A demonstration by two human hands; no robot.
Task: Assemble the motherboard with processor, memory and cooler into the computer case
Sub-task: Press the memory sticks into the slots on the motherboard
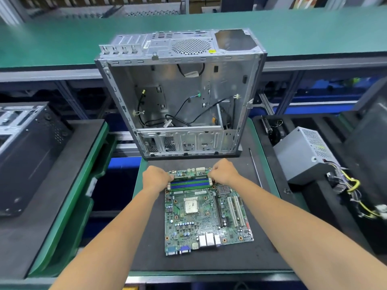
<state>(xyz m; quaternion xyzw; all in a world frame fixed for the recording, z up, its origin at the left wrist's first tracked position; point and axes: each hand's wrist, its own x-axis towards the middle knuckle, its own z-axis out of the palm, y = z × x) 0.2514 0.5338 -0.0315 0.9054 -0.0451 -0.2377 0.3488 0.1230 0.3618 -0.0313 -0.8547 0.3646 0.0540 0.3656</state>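
Dark matting covers your bench [209, 264], and right in the middle of it lies the green motherboard [206, 214], flat, ports toward you. Its processor [191, 205] sits in the socket near the centre, bare on top. At the far edge are the blue and green memory slots [190, 182], and that's where you're working: your left hand [156, 178] is curled over the left end of the slots, fingers tucked down onto the clips there, and your right hand [225, 172] is curled the same way over the right end. Whether a memory stick is under your fingers, you can't tell from this angle. Just beyond your knuckles stands the open computer case [182, 97], its side off, loose black cables [178, 118] trailing across its floor. Off to your right a grey power supply [303, 153] rests with its bundle of yellow and black wires [351, 189]. On your left sits another black case [27, 151].
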